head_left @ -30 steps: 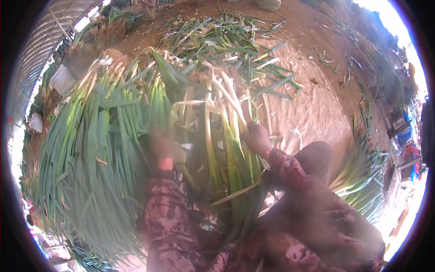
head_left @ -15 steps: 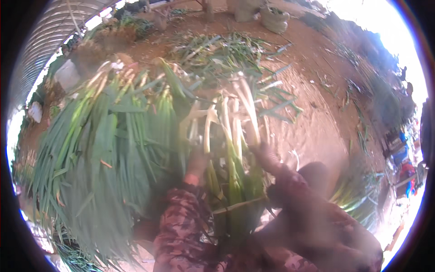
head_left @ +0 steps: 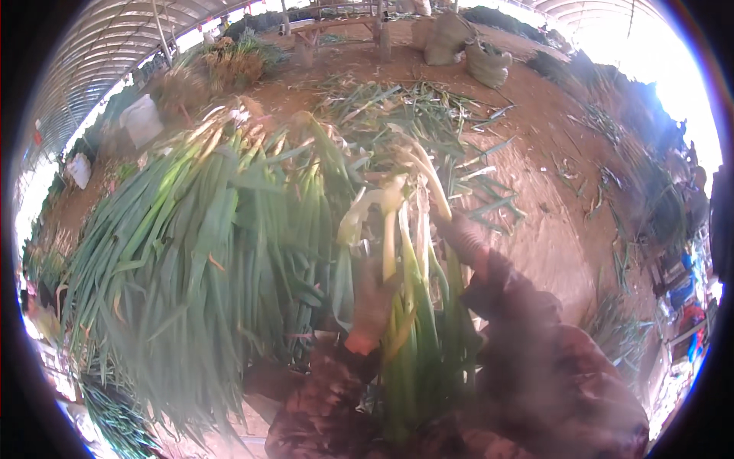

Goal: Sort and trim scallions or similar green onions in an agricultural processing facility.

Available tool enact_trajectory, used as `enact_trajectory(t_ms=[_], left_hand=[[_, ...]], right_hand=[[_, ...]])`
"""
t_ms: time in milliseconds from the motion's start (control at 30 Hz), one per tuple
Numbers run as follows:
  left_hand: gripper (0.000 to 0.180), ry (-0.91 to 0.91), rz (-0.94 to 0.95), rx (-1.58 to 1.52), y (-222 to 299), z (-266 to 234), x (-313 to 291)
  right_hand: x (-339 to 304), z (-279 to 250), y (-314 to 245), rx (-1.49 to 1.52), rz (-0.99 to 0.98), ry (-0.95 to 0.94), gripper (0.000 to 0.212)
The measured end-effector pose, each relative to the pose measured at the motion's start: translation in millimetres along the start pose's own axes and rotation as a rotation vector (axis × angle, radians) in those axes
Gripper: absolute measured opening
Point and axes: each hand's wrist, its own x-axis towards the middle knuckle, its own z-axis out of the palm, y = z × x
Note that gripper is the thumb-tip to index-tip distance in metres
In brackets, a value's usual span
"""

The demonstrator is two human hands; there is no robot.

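A loose bunch of leeks [head_left: 417, 306] stands in front of me, pale stems up and green leaves running down toward my lap. On its left side my left hand [head_left: 371, 302] is closed at a yellowish leek stalk [head_left: 390, 237]; haze blurs its fingers. My right hand [head_left: 462, 239] grips the bunch from the right, just below the bent white stem ends, its fingertips partly hidden behind the stalks. A pale, limp outer leaf [head_left: 356, 218] hangs off the stalk above my left hand. Both sleeves are patterned and dark reddish.
A large heap of leeks [head_left: 183, 252] lies close on my left, roots facing away. Leaf scraps [head_left: 413, 103] litter the brown ground [head_left: 543, 222] ahead. Farther off are a wooden bench [head_left: 336, 30], sacks [head_left: 488, 65] and a white bag [head_left: 141, 121]. More greens lie at right.
My view has tilted up, showing more of the far ground. My left hand has moved lower along the bunch, while the right stays at its right side. The stems now lean closer together.
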Motion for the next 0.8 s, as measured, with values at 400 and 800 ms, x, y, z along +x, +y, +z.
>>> enact_trajectory(t_ms=[400,800], left_hand=[[0.056,-0.055,0.099,0.622,14.9,50.4,-78.4],[0.080,-0.015,0.464,0.505,72.7,27.6,115.0]], right_hand=[[-75.4,45.0,-13.4,0.252,-0.267,-0.112,0.061],[-63.4,-72.3,-101.5,0.192,-0.250,-0.460,0.053]])
